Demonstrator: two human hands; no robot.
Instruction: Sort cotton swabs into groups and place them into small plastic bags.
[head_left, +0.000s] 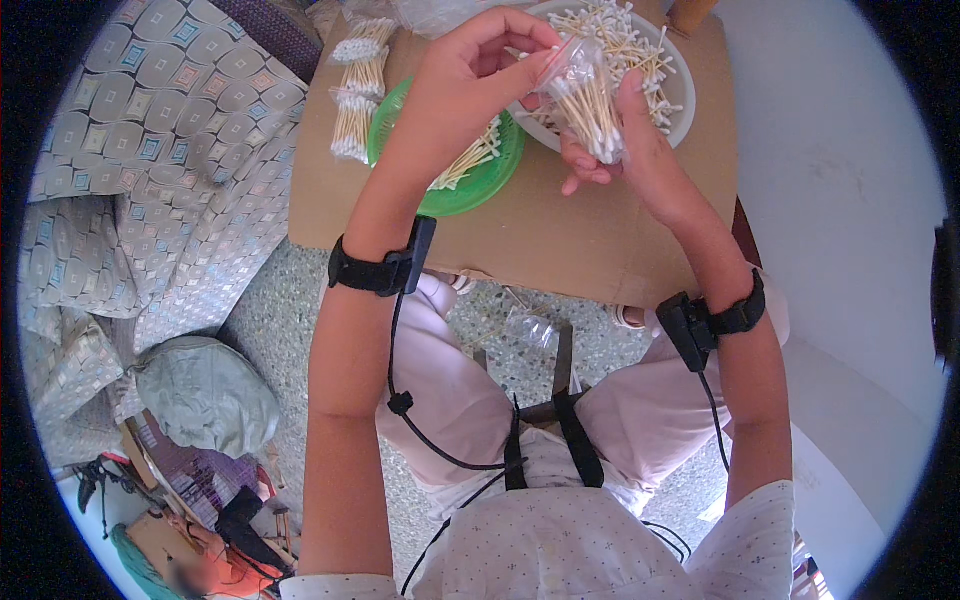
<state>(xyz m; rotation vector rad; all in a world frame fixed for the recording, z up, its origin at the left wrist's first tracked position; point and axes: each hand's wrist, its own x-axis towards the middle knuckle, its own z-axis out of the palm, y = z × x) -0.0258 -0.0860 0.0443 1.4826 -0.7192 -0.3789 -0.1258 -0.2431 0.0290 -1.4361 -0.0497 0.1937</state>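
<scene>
My right hand (625, 140) holds a small clear plastic bag of cotton swabs (590, 100) from below. My left hand (470, 75) pinches the top edge of that bag, above a green plate (490, 175) with some loose swabs on it. Behind the bag stands a white bowl (683, 110) heaped with loose cotton swabs. Filled swab packets (355, 90) lie in a row at the left of the brown table (560, 240). Both wrists wear black bands with cables.
A patterned cloth-covered seat (150, 170) is to the left of the table. An empty clear bag (528, 328) lies on the speckled floor between my knees. A grey-green bundle (205, 395) and other items sit at lower left. A pale wall is on the right.
</scene>
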